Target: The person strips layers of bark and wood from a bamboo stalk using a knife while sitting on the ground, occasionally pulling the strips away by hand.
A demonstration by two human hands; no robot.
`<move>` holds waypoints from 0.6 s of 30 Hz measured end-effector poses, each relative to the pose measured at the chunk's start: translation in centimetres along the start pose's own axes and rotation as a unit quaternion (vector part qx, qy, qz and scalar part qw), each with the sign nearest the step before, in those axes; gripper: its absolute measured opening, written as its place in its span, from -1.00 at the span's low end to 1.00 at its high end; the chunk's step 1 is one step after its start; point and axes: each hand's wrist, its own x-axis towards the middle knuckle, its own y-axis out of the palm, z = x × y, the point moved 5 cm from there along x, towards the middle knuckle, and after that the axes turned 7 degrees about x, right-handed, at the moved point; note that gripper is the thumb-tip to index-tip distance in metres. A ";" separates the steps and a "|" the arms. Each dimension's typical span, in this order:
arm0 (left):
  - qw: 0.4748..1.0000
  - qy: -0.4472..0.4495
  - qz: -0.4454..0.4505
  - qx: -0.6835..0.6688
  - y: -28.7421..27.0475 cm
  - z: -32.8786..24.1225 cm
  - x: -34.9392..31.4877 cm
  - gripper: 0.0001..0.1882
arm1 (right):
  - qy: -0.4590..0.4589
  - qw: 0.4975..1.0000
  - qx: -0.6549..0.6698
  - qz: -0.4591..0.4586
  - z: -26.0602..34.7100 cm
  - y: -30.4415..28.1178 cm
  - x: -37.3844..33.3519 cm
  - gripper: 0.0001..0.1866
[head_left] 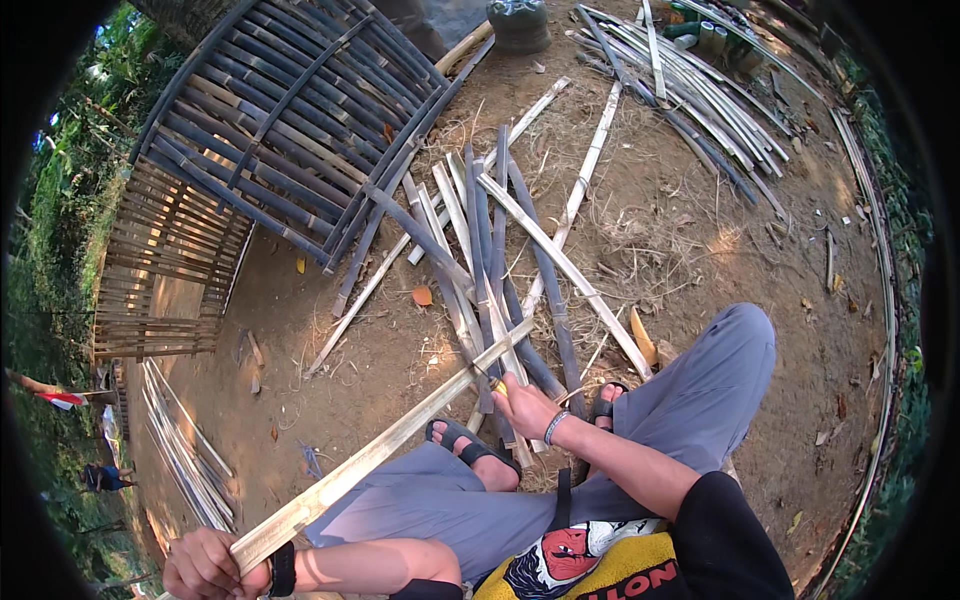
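My left hand (212, 566), at the lower left, is wrapped round the near end of a long pale split bamboo strip (365, 462). The strip slants up and away to the right, its far end lying over the bamboo pieces between my feet. My right hand (527, 408) is closed round a small knife (500, 387) with a yellowish handle. Its dark blade meets the strip near the far end; most of the handle is hidden by my fingers. Beneath lies a loose pile of dark and pale bamboo slats (480, 235).
A bamboo-slat bench (290, 110) stands at the upper left, with a slatted bamboo panel (165, 265) below it. Bamboo strips are heaped at the upper right (700, 90) and at the left (185, 450). Fibrous shavings (650, 245) litter the dirt ground. My sandalled feet flank the pile.
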 end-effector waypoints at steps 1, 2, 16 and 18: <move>1.000 -0.002 0.002 0.002 0.0 0.0 0.1 -0.39 | 0.010 1.000 -0.017 -0.012 -1.5 -0.4 0.8 -0.56; 1.000 0.001 0.005 -0.007 0.4 0.4 0.4 -0.39 | 0.055 0.997 -0.001 -0.062 -6.4 -0.1 2.6 -0.53; 0.990 -0.032 0.136 -0.026 5.2 2.4 0.7 -0.37 | -0.064 0.998 0.021 0.003 1.7 -1.0 -1.4 -0.61; 0.981 -0.055 0.178 -0.052 6.2 2.9 0.9 -0.39 | -0.078 0.997 0.016 0.024 2.3 -1.6 -1.9 -0.62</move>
